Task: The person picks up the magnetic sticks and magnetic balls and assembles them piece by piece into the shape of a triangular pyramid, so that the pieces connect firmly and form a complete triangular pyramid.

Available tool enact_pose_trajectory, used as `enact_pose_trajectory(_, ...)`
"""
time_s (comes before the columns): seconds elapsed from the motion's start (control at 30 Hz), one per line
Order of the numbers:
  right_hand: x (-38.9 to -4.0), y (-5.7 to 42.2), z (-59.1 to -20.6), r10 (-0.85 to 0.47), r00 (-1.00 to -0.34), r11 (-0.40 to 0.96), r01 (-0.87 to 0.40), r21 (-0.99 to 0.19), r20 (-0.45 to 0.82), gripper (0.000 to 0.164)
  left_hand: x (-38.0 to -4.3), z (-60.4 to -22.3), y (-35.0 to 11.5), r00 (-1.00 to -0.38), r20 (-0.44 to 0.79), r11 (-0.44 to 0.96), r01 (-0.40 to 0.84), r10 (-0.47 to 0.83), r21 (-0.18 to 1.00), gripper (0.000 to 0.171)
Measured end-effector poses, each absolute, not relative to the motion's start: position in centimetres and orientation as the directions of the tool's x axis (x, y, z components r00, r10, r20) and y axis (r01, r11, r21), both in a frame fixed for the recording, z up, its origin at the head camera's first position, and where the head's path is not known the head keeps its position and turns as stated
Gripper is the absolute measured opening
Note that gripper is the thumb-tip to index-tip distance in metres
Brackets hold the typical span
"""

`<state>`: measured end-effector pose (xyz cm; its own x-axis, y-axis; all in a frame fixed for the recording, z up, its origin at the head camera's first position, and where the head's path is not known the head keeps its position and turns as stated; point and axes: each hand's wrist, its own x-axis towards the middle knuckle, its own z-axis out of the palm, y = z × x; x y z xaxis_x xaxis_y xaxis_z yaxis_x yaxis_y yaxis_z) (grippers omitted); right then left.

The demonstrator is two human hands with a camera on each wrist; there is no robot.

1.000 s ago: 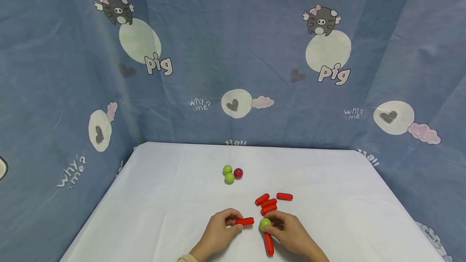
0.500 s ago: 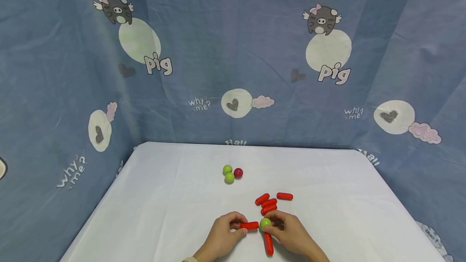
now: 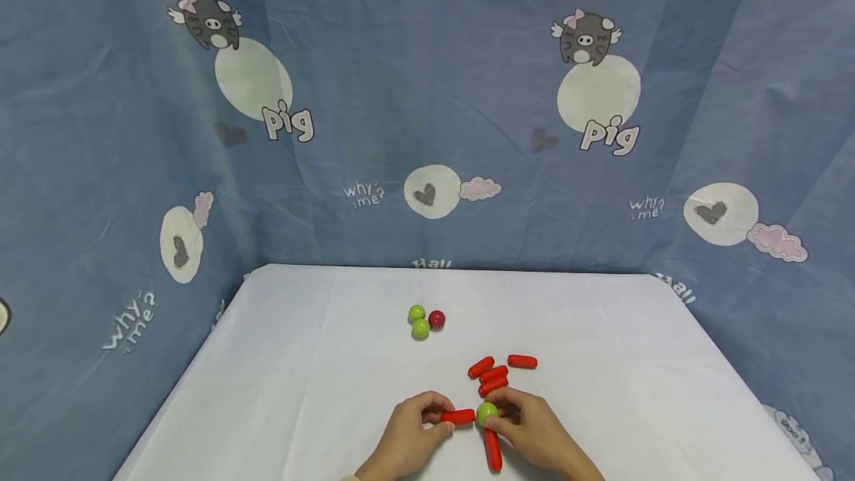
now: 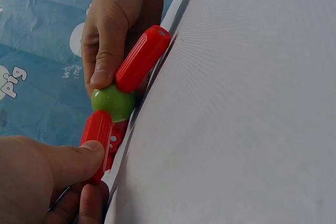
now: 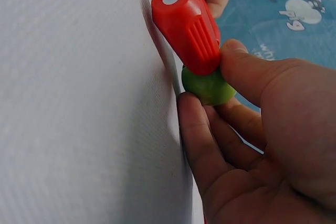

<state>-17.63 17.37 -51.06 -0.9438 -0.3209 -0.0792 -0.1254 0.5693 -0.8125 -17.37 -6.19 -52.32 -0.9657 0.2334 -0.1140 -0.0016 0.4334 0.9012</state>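
My left hand pinches a red magnetic rod between thumb and fingers. That rod's right end is right at the side of a green ball; in the left wrist view the rod overlaps the ball. Thumb and fingers of my right hand grip the ball. A second red rod runs from the ball toward the near edge. The right wrist view shows a grey disc on this rod's free end.
Several loose red rods lie on the white tabletop just beyond my right hand. Farther back, two green balls and a dark red ball sit clustered. A blue printed cloth hangs behind the table.
My left hand has moved right and slightly nearer with its red rod, bringing the rod's end up to the green ball. My right hand stays almost in place on the ball.
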Motion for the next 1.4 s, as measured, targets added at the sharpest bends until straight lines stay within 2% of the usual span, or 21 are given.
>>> enact_pose_trajectory(1.4, -17.53, 17.27, -50.91, -0.312, -0.946, 0.563, -0.106, -0.820, -0.091, 0.035, -17.08, -52.12, -5.96, -0.964, -0.119, 0.439, -0.002, 0.238, 0.899, 0.018)
